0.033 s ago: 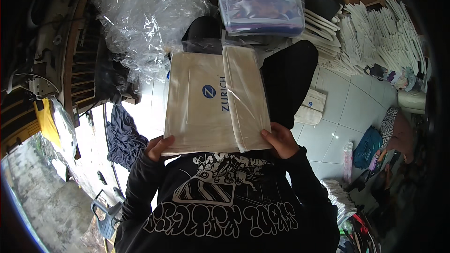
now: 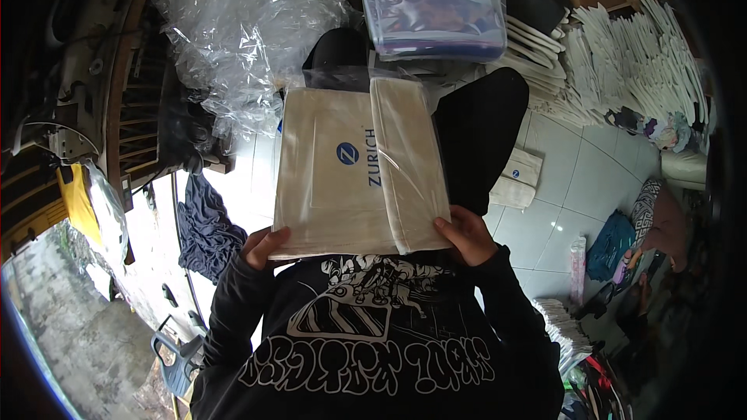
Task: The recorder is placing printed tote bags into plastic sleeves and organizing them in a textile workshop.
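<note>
A folded cream cloth bag (image 2: 338, 206) with a round blue emblem and blue lettering lies flat in a clear plastic sleeve (image 2: 331, 76) above my lap. At its near left corner my left hand (image 2: 264, 247) is closed, thumb on top. My right hand (image 2: 468, 236) pinches the near right corner the same way, its fingers mostly underneath. A folded flap runs along the right side of the cloth, and the sleeve's far end extends past it toward my knees.
Loose clear plastic sleeves (image 2: 241, 39) heap up at the far left. Beyond my knees lies a stack of bluish clear packets (image 2: 436, 12). Piles of folded white cloth (image 2: 634, 62) stand far right. Another folded cream bag (image 2: 517, 179) rests on the tiles. A person (image 2: 661, 225) sits at right.
</note>
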Tool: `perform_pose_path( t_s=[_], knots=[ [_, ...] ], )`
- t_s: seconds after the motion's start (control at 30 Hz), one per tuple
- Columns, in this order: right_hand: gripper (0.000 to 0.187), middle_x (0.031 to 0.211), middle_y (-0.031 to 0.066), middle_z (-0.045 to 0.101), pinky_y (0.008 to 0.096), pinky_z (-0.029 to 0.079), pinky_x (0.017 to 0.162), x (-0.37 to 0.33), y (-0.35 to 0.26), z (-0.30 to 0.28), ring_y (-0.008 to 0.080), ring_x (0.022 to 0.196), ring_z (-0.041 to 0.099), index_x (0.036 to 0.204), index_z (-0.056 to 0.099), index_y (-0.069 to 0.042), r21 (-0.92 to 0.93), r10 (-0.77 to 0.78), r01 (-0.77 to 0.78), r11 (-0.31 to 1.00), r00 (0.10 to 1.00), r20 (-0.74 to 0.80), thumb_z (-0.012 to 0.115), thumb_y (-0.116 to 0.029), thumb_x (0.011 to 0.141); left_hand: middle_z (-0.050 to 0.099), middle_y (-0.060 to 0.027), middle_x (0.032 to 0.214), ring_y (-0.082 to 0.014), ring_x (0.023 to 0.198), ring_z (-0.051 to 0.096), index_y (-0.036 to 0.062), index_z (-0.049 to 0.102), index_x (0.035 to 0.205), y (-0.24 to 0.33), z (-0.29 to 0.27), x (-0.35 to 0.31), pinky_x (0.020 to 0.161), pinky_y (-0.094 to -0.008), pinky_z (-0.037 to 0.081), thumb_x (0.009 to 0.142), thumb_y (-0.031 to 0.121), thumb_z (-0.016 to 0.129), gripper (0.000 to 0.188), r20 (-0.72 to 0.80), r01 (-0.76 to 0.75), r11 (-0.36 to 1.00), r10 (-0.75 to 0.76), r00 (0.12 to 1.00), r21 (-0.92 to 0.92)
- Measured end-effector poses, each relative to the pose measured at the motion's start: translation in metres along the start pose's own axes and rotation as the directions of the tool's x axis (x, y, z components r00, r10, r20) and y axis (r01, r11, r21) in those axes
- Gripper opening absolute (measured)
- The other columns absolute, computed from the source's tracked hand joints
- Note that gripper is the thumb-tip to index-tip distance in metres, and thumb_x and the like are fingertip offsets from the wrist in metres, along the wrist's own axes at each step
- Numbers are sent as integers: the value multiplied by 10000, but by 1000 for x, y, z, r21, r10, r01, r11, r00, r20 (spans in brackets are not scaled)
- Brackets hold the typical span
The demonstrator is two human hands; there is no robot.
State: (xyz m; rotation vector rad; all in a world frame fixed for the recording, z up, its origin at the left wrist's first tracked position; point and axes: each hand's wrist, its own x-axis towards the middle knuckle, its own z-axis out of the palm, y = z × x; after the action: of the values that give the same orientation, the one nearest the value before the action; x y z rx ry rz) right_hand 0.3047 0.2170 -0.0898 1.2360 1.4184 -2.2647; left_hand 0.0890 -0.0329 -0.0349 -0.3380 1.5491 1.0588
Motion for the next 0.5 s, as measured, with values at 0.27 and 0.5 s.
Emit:
perform_pose_path(
  t_s=[0.27,0.5],
  knots=[
    [397,916,104,590,241,427,766,-2,-3,-3,143,850,557,1042,503,50,40,77,-77,996,997,14,606,-238,789,561,-187,987,-259,913,563,-90,480,1082,-7,-6,1,805,-318,460,756,297,524,508,-32,10,997,-13,999,-71],
    [481,1045,135,532,278,411,837,6,-8,-7,174,977,514,1166,394,55,41,12,-16,999,995,94,567,-217,810,513,-216,1066,-289,986,529,-80,393,1166,-9,-11,17,831,-366,451,774,370,496,605,70,-153,966,171,983,-208]
  ],
)
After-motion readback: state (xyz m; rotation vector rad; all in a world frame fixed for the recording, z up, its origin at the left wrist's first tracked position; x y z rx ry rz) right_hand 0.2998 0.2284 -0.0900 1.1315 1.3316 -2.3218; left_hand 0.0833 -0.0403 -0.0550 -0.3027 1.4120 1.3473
